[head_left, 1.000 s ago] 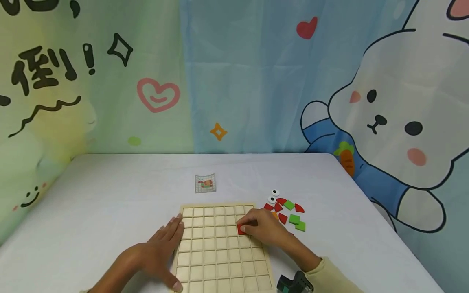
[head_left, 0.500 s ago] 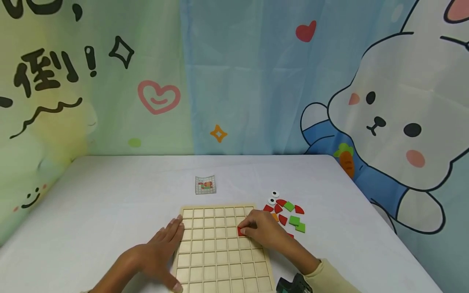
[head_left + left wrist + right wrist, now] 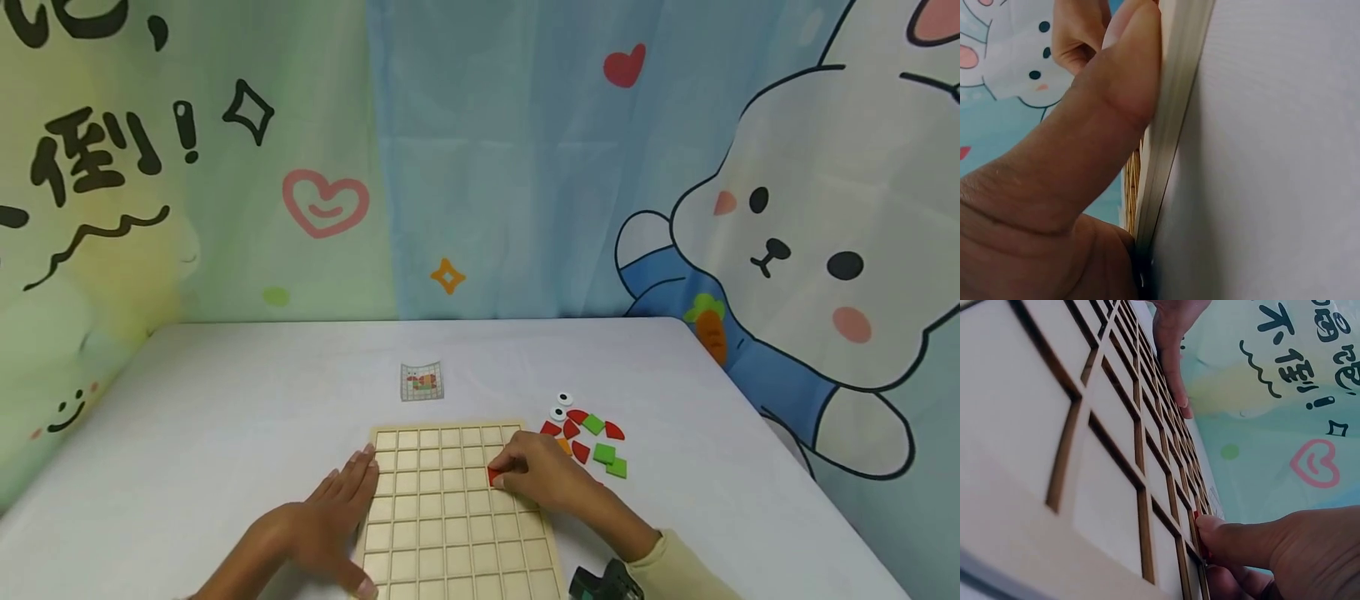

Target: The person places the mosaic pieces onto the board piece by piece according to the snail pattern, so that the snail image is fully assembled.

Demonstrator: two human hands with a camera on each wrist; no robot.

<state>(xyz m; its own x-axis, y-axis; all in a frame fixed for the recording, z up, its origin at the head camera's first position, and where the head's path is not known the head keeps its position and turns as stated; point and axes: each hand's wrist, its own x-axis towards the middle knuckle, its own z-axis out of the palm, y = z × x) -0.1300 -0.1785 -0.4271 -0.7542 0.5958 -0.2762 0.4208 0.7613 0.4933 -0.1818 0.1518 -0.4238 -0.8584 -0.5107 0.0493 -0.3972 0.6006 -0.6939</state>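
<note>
1. Red piece (image 3: 492, 476): at a right-side cell of the grid board (image 3: 431, 534), pinched by right hand (image 3: 546, 471).
2. No clear shift over last second; fitting appears unfinished.
3. Left hand (image 3: 326, 527): fingers extended, touching board's left edge.

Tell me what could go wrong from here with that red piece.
The red piece might seat crooked, since the right hand hides most of it. The board could slip if the left hand left its edge. The right hand might also nudge the loose pieces beside it.
</note>
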